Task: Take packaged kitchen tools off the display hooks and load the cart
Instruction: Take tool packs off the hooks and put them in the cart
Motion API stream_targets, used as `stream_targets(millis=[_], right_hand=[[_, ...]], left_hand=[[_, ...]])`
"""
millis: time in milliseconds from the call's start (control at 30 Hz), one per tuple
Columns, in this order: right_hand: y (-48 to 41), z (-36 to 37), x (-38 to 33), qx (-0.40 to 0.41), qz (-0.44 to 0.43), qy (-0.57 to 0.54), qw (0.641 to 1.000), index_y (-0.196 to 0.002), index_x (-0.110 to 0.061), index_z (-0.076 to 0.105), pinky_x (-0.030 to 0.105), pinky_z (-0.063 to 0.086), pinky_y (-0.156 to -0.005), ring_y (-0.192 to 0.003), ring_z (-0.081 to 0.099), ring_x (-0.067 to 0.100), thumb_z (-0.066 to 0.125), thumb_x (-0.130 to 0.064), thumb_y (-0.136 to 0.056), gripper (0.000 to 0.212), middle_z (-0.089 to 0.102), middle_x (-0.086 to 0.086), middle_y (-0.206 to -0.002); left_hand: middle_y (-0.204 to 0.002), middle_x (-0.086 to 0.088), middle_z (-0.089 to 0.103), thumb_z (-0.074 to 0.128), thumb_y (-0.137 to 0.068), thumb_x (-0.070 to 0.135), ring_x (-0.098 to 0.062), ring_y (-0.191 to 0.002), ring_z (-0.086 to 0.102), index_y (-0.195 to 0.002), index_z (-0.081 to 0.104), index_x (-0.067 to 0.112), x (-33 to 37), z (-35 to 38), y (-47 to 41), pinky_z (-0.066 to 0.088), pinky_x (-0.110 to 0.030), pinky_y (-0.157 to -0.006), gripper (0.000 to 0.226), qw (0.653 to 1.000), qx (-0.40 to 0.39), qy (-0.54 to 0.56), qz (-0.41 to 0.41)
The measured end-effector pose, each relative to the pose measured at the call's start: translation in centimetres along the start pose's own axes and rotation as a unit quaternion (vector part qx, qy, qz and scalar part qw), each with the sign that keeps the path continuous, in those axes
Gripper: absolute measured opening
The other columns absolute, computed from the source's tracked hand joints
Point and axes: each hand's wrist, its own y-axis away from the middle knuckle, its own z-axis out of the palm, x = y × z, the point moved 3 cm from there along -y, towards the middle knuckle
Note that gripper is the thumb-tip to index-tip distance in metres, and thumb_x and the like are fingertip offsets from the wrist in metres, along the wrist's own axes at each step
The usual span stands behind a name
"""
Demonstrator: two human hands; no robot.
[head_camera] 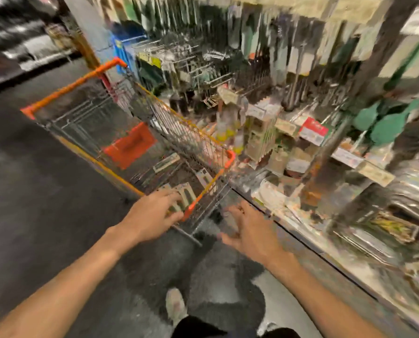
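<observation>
A wire shopping cart (81, 80) with orange rim and handle stands left of the display. Two packaged tools (166, 162) (204, 178) lie on its floor. My left hand (152, 215) reaches over the cart's near corner and holds a few packaged kitchen tools (187, 197) between fingers and thumb, just inside the rim; motion blur softens the grip. My right hand (251, 231) hovers to the right of the cart with spread fingers and holds nothing. Display hooks (203, 69) with hanging packaged tools fill the wall behind the cart, heavily blurred.
A low shelf (301, 242) with plates and metal trays runs along the right. Green spatula-shaped tools (386, 128) hang at the right. An orange flap (130, 147) sits inside the cart. Dark aisle floor (32, 191) lies to the left. My feet show at the bottom.
</observation>
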Motion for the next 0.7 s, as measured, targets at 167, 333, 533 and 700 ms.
stream_targets(millis=[167, 333, 533, 700], right_hand=[[-7.4, 6.6, -6.4, -0.076, 0.041, -0.035, 0.996, -0.136, -0.018, 0.049, 0.041, 0.049, -0.091, -0.117, 0.053, 0.033, 0.063, -0.042, -0.089, 0.054, 0.049, 0.010, -0.129], [-14.1, 11.4, -10.8, -0.111, 0.085, -0.050, 0.989, -0.132, -0.017, 0.050, 0.042, 0.052, -0.089, -0.116, 0.055, 0.032, 0.060, -0.039, -0.093, 0.045, 0.052, 0.010, -0.127], [-21.9, 16.3, -10.2, -0.151, 0.145, -0.053, 0.976, -0.123, -0.013, 0.056, 0.044, 0.049, -0.092, -0.116, 0.056, 0.035, 0.061, -0.030, -0.092, 0.036, 0.057, 0.013, -0.124], [-29.3, 22.2, -6.5, -0.211, 0.197, -0.058, 0.956, -0.111, -0.016, 0.058, 0.042, 0.054, -0.081, -0.103, 0.061, 0.033, 0.060, -0.036, -0.091, 0.028, 0.059, 0.011, -0.109]], left_hand=[[-0.132, 0.002, 0.055, 0.054, -0.099, 0.039, -0.021, -0.123, 0.053, -0.133, 0.054, 0.022, -10.7, 3.0, -3.2, 0.043, -0.036, -0.095, 0.038, 0.998, -0.037, 0.048, -0.032], [-0.121, -0.006, 0.063, 0.055, -0.100, 0.032, -0.025, -0.111, 0.060, -0.128, 0.060, 0.018, -19.2, 5.1, -8.7, 0.052, -0.040, -0.088, 0.032, 0.994, -0.059, 0.089, -0.039], [-0.126, -0.005, 0.058, 0.048, -0.103, 0.031, -0.027, -0.112, 0.058, -0.131, 0.054, 0.017, -25.6, 7.5, -16.8, 0.048, -0.037, -0.079, 0.031, 0.986, -0.156, 0.040, -0.038], [-0.122, -0.008, 0.064, 0.059, -0.096, 0.041, -0.030, -0.112, 0.061, -0.126, 0.057, 0.013, -30.3, 12.3, -24.1, 0.053, -0.045, -0.091, 0.041, 0.970, -0.235, 0.040, -0.038]])
